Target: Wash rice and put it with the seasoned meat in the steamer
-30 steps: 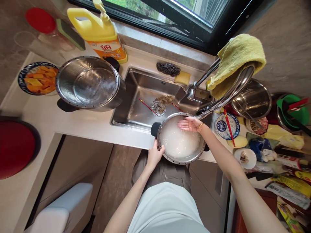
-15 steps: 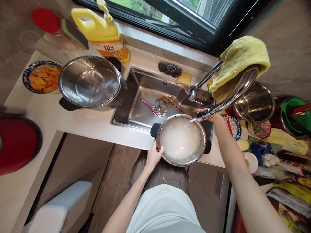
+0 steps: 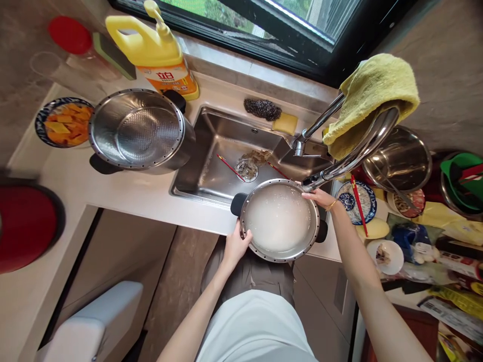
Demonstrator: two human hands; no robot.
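A steel pot [image 3: 319, 213] of cloudy whitish water [image 3: 277, 218] sits at the sink's front edge, over my lap. My left hand [image 3: 237, 242] is closed on its near left rim, thumb over the edge, below the black left handle [image 3: 238, 204]. At the far right rim is my right hand [image 3: 320, 198], its fingers stretched out beside the faucet spout [image 3: 313, 183]. Whether those fingers touch the rim or the spout is hard to tell. No stream shows from the spout. Behind the pot, the steel sink [image 3: 215, 173] holds red chopsticks [image 3: 230, 167] and brownish scraps [image 3: 258, 157] by the drain.
Left of the sink stand another steel pot [image 3: 138, 130], a yellow detergent bottle [image 3: 162, 65] and a plate of orange pieces [image 3: 66, 123]. A steel wool scrubber [image 3: 263, 108] and yellow sponge [image 3: 286, 123] lie behind it. Bowls, packets and a patterned plate [image 3: 356, 201] crowd the right.
The water stream has stopped. My right hand has come from behind the faucet toward me, to the pot's far right rim. My left hand keeps its hold.
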